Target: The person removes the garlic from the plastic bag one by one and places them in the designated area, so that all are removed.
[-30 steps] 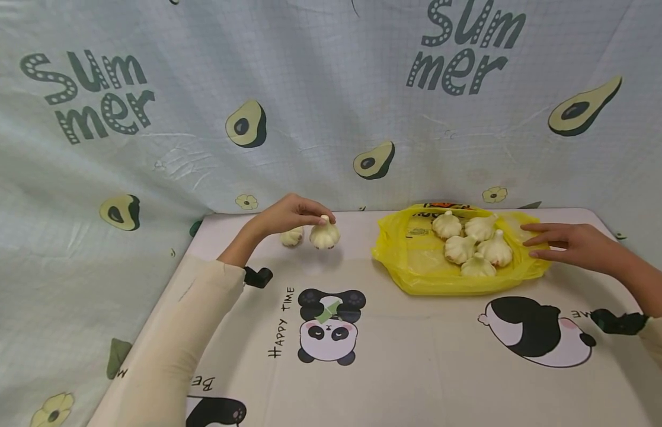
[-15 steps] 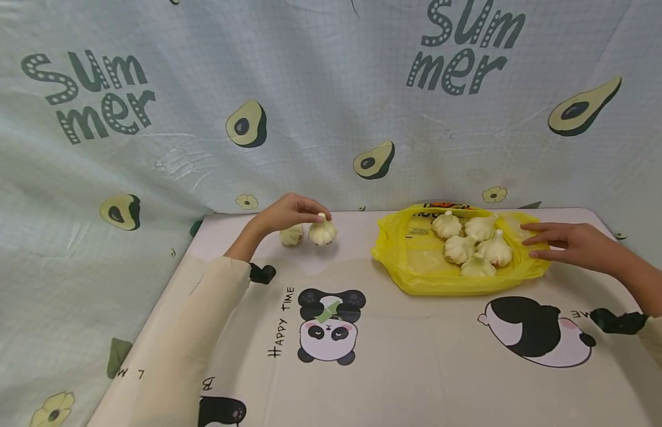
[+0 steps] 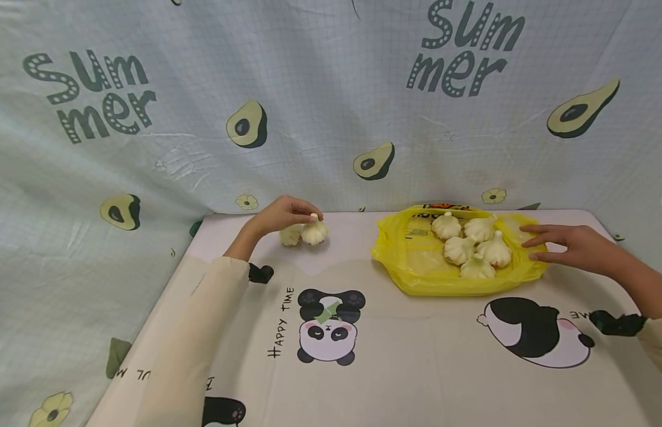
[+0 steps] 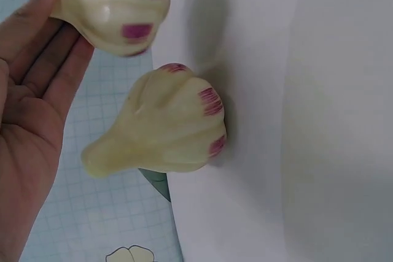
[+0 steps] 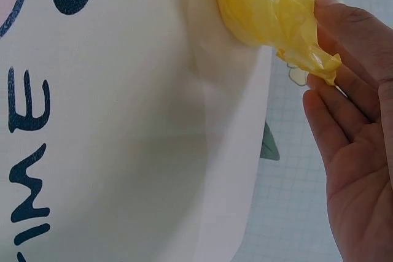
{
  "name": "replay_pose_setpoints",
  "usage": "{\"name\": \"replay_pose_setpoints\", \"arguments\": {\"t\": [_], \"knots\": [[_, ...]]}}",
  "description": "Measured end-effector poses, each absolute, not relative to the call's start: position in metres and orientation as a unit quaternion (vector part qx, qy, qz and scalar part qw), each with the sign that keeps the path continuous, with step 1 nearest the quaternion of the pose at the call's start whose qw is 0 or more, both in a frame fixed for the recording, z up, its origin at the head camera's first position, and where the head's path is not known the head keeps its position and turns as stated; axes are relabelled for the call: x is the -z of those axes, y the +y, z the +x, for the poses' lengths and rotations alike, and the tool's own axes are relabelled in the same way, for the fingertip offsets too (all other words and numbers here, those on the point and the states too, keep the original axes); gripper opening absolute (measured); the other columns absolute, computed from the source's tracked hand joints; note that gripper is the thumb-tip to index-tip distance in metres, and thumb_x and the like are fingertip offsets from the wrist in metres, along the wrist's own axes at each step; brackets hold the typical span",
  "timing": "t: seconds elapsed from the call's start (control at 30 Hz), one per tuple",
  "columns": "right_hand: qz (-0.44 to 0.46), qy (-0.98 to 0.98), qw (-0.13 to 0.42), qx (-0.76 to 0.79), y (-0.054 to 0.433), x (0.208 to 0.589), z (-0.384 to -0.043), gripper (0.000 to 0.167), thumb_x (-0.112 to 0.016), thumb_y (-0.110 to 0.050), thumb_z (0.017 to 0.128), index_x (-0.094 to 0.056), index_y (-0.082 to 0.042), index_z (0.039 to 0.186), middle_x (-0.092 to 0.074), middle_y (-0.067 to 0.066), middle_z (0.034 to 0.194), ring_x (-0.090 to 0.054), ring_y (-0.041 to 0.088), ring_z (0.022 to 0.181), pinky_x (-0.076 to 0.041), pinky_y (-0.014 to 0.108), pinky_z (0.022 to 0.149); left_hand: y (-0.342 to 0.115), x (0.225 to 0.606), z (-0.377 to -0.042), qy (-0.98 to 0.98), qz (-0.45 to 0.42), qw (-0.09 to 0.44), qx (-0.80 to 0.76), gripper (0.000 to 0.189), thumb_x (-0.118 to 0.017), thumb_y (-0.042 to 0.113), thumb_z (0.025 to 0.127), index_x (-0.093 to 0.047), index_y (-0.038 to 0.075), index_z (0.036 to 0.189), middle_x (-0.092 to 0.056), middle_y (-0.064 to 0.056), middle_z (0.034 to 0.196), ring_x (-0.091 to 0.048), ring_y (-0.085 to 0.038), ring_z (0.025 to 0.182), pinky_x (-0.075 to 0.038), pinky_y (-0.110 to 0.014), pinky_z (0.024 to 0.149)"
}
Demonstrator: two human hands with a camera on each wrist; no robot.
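Observation:
My left hand (image 3: pixel 285 214) pinches a garlic bulb (image 3: pixel 314 231) by its stem, low over the table's far left part. Beside it sits a second garlic bulb (image 3: pixel 290 235); in the left wrist view this bulb (image 4: pixel 163 124) shows purple marks on its base, as does the held bulb (image 4: pixel 120 10). On the right lies a yellow plastic bag (image 3: pixel 416 279), its mouth spread, with several garlic bulbs (image 3: pixel 460 250) inside. My right hand (image 3: pixel 573 244) holds the bag's right side; the right wrist view shows the bag's edge (image 5: pixel 307 47) between thumb and fingers.
The table (image 3: pixel 400 362) has a light cover printed with pandas and lettering. Behind it hangs a pale curtain (image 3: pixel 309 77) with avocado prints, meeting the table's far edge.
My left hand has brought the garlic bulb slightly left and lower, closer to the bulb standing there. The right hand and the bag have stayed where they were.

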State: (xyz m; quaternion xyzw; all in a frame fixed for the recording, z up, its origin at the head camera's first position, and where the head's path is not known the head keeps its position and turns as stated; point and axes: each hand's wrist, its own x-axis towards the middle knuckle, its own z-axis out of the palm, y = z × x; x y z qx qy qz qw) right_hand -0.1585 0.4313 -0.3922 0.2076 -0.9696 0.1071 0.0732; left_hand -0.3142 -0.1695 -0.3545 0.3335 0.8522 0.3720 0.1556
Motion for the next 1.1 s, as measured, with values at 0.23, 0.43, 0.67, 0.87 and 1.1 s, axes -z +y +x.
{"name": "replay_pose_setpoints", "arguments": {"t": [0.23,0.43,0.67,0.87,1.1], "knots": [[0.208,-0.971,0.062,-0.103,0.431,0.392,-0.158,0.028,-0.088,-0.026,0.08,-0.081,-0.021,0.107,-0.067,0.014,0.133,-0.062,0.035,0.112,-0.044,0.009,0.081,-0.165,0.355,-0.314,0.86,0.336,0.155,-0.352,0.02,-0.066,0.009,0.1,-0.076,0.003,0.116,-0.074,-0.011,0.118,-0.065,-0.021,0.11,-0.053,-0.033,0.092],[0.213,-0.969,0.069,-0.103,0.431,0.393,-0.158,0.028,-0.088,-0.026,0.079,-0.081,-0.022,0.107,-0.067,0.011,0.133,-0.065,0.03,0.111,-0.043,0.007,0.081,-0.162,0.355,-0.315,0.87,0.312,0.152,-0.35,0.019,-0.067,0.007,0.099,-0.076,0.002,0.115,-0.073,-0.012,0.118,-0.065,-0.019,0.105,-0.054,-0.032,0.089],[0.233,-0.959,0.093,-0.128,0.434,0.397,-0.158,0.029,-0.089,-0.023,0.077,-0.082,-0.023,0.105,-0.054,-0.02,0.133,-0.05,-0.015,0.109,-0.037,0.001,0.082,-0.158,0.36,-0.318,0.881,0.291,0.147,-0.342,0.018,-0.07,0.005,0.096,-0.077,0.003,0.112,-0.075,-0.012,0.115,-0.068,-0.021,0.102,-0.056,-0.034,0.088],[0.234,-0.962,0.094,-0.108,0.434,0.395,-0.158,0.029,-0.09,-0.024,0.076,-0.082,-0.023,0.104,-0.064,-0.007,0.132,-0.065,0.008,0.106,-0.039,0.001,0.082,-0.155,0.362,-0.318,0.885,0.297,0.154,-0.323,0.019,-0.069,0.006,0.097,-0.077,0.003,0.114,-0.074,-0.011,0.115,-0.067,-0.021,0.101,-0.055,-0.035,0.087],[0.232,-0.964,0.077,-0.103,0.431,0.391,-0.159,0.028,-0.089,-0.024,0.078,-0.081,-0.02,0.106,-0.068,0.012,0.131,-0.067,0.032,0.106,-0.043,0.006,0.08,-0.157,0.357,-0.319,0.889,0.298,0.153,-0.311,0.019,-0.068,0.008,0.098,-0.076,0.004,0.115,-0.074,-0.01,0.117,-0.067,-0.023,0.106,-0.055,-0.038,0.091]]}}
